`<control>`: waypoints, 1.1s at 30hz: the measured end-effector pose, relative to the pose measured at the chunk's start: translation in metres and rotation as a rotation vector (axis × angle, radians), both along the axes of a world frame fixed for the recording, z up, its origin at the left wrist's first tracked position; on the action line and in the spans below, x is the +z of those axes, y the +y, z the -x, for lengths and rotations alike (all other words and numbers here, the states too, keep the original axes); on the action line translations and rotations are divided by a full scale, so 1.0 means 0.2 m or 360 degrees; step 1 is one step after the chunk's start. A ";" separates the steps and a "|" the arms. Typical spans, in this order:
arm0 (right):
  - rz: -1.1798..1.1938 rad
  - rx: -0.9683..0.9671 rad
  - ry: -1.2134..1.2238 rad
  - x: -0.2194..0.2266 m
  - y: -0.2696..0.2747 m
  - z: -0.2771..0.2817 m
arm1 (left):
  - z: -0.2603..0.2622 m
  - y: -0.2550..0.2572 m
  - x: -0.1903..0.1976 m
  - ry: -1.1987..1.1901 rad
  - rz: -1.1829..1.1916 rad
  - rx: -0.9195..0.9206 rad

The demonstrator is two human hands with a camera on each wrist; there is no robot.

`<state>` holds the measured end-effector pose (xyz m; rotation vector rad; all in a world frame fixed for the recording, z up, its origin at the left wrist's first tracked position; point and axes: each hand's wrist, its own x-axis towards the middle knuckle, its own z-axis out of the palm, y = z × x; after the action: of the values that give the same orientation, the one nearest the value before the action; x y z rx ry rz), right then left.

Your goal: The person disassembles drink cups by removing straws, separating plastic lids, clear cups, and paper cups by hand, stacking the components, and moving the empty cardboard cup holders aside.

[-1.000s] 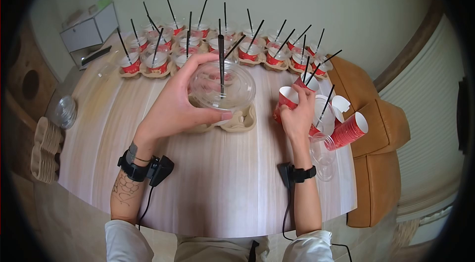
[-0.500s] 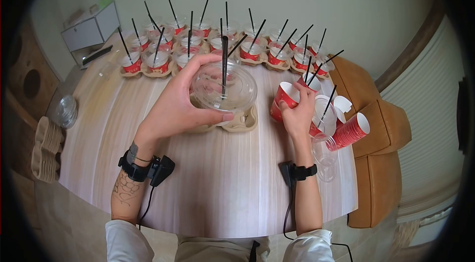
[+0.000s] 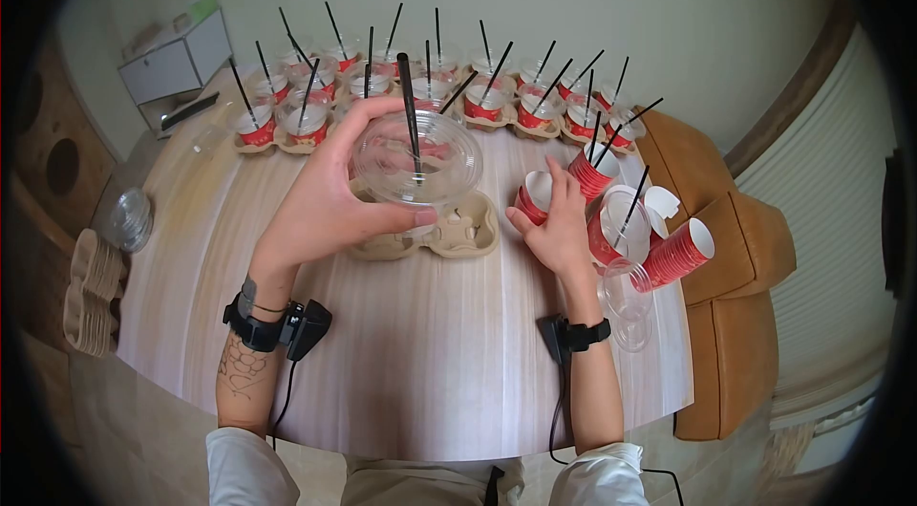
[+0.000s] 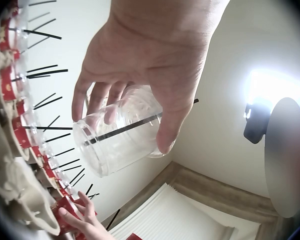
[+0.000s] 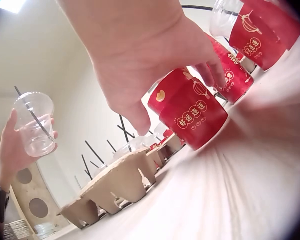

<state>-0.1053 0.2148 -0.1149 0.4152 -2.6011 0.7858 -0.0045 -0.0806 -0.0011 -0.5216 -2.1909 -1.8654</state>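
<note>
My left hand [image 3: 330, 195] holds a clear plastic cup [image 4: 117, 132] with a domed lid [image 3: 420, 157], thumb on the near side and fingers round the far side. A black straw [image 3: 409, 105] sticks up out of it. Below the cup, a brown pulp cup carrier [image 3: 463, 229] lies on the table, partly hidden by the hand. Over at the right, a red paper cup [image 5: 195, 117] with gold print stands tilted in the right wrist view. Around it my right hand [image 3: 559, 234] spreads loosely, thumb apart from the cup and fingertips on its far side.
Behind, carriers filled with red cups [image 3: 482, 105], lids and straws stand in rows. Stacked red cups [image 3: 673, 253] lie at right near another stack [image 3: 592, 172] and clear lids [image 3: 628, 305]. Spare carriers [image 3: 91, 291] and clear lids [image 3: 131, 219] are at left.
My right hand has loosened from the red cup, its thumb and fingers spreading apart. My left hand has shifted slightly left with the clear cup, whose straw now leans more.
</note>
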 end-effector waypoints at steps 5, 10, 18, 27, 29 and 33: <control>-0.0202 0.0034 -0.0146 -0.07 0.02 0.03 | -0.01 0.00 0.00 -0.0041 0.0002 0.0017; -0.0404 -0.0038 -0.0218 -0.02 0.00 -0.02 | 0.00 0.01 -0.03 -0.0051 0.0065 0.0064; -0.0088 0.0202 0.0005 0.32 -0.11 -0.23 | 0.02 0.05 -0.06 -0.0195 -0.0096 0.0065; 0.0654 0.0835 0.0021 0.56 -0.23 -0.44 | 0.01 0.15 -0.13 -0.0016 0.0358 -0.0039; 0.0530 0.0815 0.0121 0.54 -0.23 -0.43 | -0.01 0.17 -0.15 -0.0023 0.0495 -0.0052; 0.0858 0.0753 0.0086 0.58 -0.18 -0.46 | 0.01 0.16 -0.15 0.0168 0.0706 0.0053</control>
<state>-0.0136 0.1795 0.0010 0.8740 -2.1326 1.5490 -0.0061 -0.0476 -0.0319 -0.6372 -2.5246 -1.2969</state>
